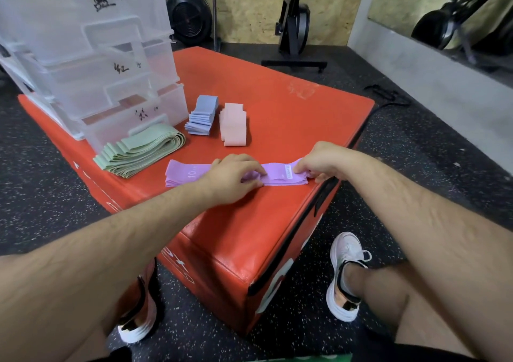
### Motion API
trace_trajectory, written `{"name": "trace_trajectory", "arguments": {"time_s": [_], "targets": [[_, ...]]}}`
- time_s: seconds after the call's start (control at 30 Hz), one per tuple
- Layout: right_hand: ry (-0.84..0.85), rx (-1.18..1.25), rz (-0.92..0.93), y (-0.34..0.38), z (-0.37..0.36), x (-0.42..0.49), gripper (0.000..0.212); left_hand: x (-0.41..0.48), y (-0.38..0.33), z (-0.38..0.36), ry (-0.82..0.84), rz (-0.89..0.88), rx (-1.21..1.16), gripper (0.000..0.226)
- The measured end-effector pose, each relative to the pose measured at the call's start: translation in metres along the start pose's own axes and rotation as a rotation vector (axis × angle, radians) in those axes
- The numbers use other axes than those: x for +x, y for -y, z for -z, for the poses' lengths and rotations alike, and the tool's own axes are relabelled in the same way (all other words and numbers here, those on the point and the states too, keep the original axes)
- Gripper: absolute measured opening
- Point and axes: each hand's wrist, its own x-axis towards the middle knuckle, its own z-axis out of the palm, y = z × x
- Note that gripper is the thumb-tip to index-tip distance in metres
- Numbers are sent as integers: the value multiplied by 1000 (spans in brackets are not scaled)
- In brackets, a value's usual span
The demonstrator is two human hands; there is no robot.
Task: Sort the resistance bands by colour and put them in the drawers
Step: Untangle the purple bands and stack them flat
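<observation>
A stack of purple bands (277, 177) lies flat near the front edge of the red box (277, 117). My left hand (230, 178) presses on the stack's middle, fingers pinching its top layers. My right hand (319, 161) grips the stack's right end. Green bands (141, 152) lie piled at the left, against the lowest drawer. Behind them are a blue pile (202, 120) and a pink pile (233, 125). The clear drawer unit (91, 64) stands at the back left with handwritten labels, its drawers pulled out in steps.
The red box's front right edge is just beyond my right hand. My two shoes (344, 278) rest on the speckled black floor beside the box. An exercise bike (294, 23) and a fan stand by the back wall.
</observation>
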Motion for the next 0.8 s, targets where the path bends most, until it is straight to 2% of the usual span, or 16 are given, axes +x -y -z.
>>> {"name": "trace_trajectory", "arguments": {"time_s": [0.37, 0.6, 0.8], "targets": [[110, -32, 47, 1, 4, 1, 5, -2, 0, -1, -66, -14, 29, 20], [70, -10, 68, -5, 3, 2, 10, 2, 1, 4, -6, -9, -5, 16], [42, 26, 58, -2, 27, -6, 11, 3, 2, 2, -1, -116, -77, 16]]}}
